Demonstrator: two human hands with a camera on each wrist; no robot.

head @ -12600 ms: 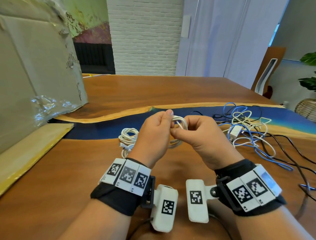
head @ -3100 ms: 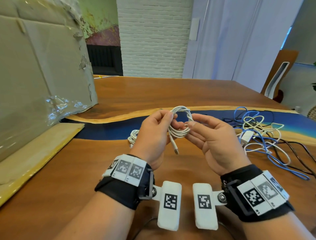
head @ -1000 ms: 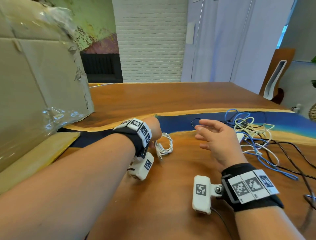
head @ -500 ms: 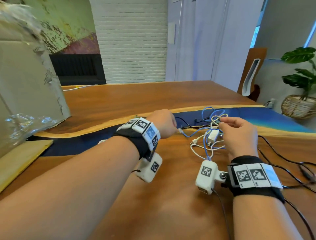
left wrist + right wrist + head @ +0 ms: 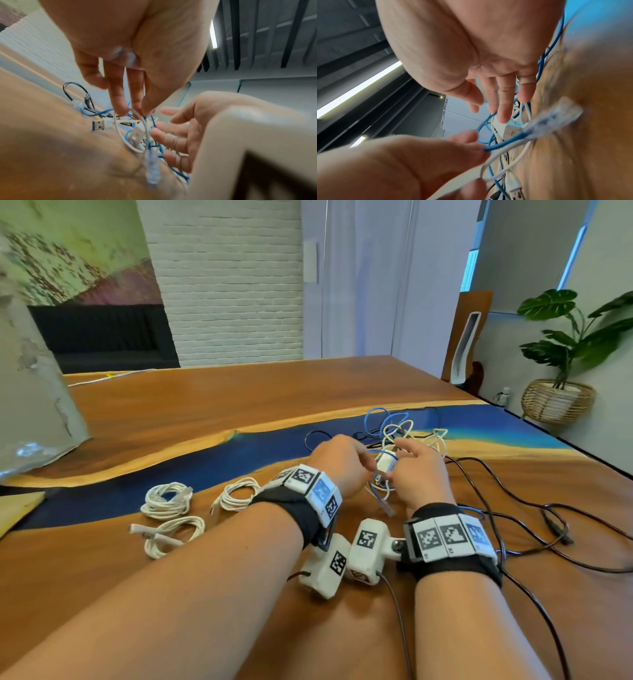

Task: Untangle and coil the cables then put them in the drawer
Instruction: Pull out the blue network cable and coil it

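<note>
A tangle of blue, white and black cables [image 5: 394, 429] lies on the wooden table [image 5: 239, 405] past my hands. My left hand [image 5: 368, 470] pinches a white cable [image 5: 120, 134] and a blue network cable [image 5: 503, 144] together at its fingertips; the blue cable's clear plug [image 5: 553, 121] hangs free. My right hand [image 5: 399, 460] hovers open over the tangle with straight, spread fingers [image 5: 171, 135], next to a white charger block [image 5: 385, 463]. A USB plug [image 5: 98, 125] lies beside it. Three coiled white cables [image 5: 168, 499] [image 5: 236, 496] [image 5: 171, 534] lie to the left. No drawer shows.
A cardboard box [image 5: 34, 371] stands at the far left. Loose black cables [image 5: 513, 508] trail over the table to the right, toward its edge. Beyond the table stand a chair [image 5: 466, 337] and a potted plant in a basket [image 5: 558, 402].
My left hand laid the coiled white cable down beside the other coils, then moved right to the tangle and took hold of two strands. My right hand went there too and stays open.
</note>
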